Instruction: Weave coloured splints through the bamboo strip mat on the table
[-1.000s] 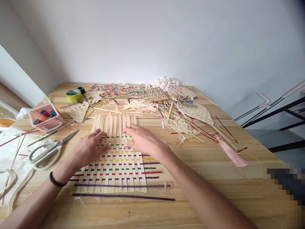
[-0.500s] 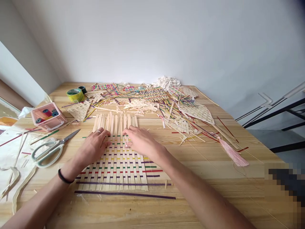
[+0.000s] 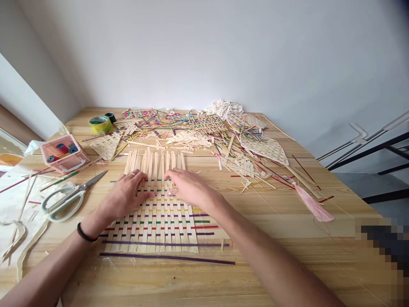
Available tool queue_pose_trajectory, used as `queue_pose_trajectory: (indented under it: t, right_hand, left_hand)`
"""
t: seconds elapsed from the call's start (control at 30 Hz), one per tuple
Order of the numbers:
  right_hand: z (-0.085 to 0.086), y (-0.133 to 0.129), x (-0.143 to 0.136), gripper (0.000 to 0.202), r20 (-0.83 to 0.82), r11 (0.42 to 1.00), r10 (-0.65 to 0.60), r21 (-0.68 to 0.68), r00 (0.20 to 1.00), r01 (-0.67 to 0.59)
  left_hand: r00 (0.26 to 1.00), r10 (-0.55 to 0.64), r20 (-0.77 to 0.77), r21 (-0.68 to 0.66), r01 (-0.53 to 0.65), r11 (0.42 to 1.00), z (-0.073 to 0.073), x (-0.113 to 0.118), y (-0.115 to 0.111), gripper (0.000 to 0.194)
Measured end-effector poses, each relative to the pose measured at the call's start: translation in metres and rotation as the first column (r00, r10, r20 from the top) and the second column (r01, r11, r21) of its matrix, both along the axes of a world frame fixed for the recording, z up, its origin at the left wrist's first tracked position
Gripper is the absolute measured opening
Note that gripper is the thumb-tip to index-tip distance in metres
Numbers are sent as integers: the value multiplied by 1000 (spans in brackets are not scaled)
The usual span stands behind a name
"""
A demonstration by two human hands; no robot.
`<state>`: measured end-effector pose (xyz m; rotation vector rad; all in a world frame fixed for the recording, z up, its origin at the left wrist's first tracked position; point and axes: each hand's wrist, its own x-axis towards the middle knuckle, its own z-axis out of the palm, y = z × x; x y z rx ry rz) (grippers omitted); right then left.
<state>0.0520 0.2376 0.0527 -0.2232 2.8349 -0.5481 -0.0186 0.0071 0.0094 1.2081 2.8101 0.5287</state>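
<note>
A woven mat [image 3: 159, 219] of pale flat strips, crossed by thin coloured strips, lies flat on the table in front of me. Its far ends are loose, unwoven strips [image 3: 155, 164]. My left hand [image 3: 128, 192] rests on the mat's left part, fingers bent and the thumb stretched apart from them toward the middle. On the right part lies my right hand [image 3: 185, 186], fingertips bent down onto the strips and thumb apart. The undersides of both hands are hidden. Nearest me, a loose purple strip [image 3: 166, 258] lies across the table beyond the mat's near edge.
Scissors [image 3: 72, 198] lie open at the left, near a pink box [image 3: 65, 155] holding thread spools. Yellow tape [image 3: 100, 125] stands behind. Scrap strips [image 3: 188, 140] and woven pieces are heaped at the back. A woven fan [image 3: 265, 149] with a pink tassel [image 3: 315, 202] lies right.
My left thumb has stretched a little to the right over the mat. My right hand stays almost in place. The view has shifted very slightly.
</note>
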Motion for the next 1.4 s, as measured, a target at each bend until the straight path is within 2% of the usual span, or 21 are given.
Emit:
queue_pose_trajectory:
  t: [0.2, 0.67, 1.23, 1.4]
  right_hand:
    - [-2, 2, -3, 41, 0, 999, -8, -44, 1000, 8]
    - [-11, -1, -3, 34, -49, 999, 29, 21, 998, -28]
    - [-1, -6, -1, 32, -11, 995, 43, 86, 999, -42]
    - [-3, -7, 0, 34, -14, 997, 30, 67, 999, -29]
  left_hand:
    - [999, 13, 41, -32, -12, 999, 2, -2, 1, 43]
    - [997, 53, 59, -25, -51, 998, -2, -5, 4, 35]
    - [996, 78, 46, -69, -75, 995, 0, 0, 7, 34]
    - [997, 72, 39, -70, -69, 995, 0, 1, 6, 33]
